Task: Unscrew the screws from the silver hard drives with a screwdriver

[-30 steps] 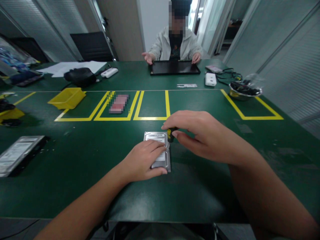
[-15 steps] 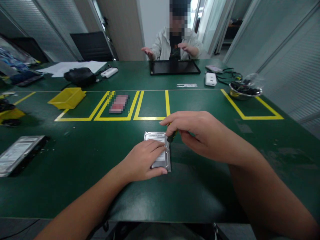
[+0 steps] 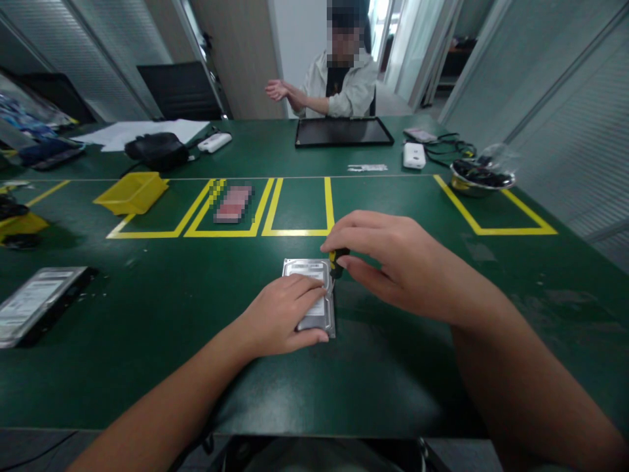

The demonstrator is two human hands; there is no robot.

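A silver hard drive [image 3: 314, 321] with a white label lies flat on the green table in front of me. My left hand [image 3: 289, 314] rests across it and holds it, fingers over the label and thumb along the near edge. Above the drive's right edge, my right hand [image 3: 381, 252] grips a short yellow-and-black screwdriver [image 3: 337, 261] between thumb and fingers. The screwdriver stands nearly upright, shaft down at the drive's right side; its tip is too small to make out.
Another hard drive [image 3: 37, 301] lies at the left. Farther back are a yellow bin [image 3: 132, 193], a blurred-out pink item [image 3: 234, 203], yellow tape outlines and a metal bowl [image 3: 472, 187] of dark parts. A person [image 3: 339, 85] sits opposite, behind a black flat panel [image 3: 344, 132].
My right fingers have shifted around the screwdriver handle, so more of it shows. My left hand and the drive have stayed put. The person opposite has brought their hands together toward the left.
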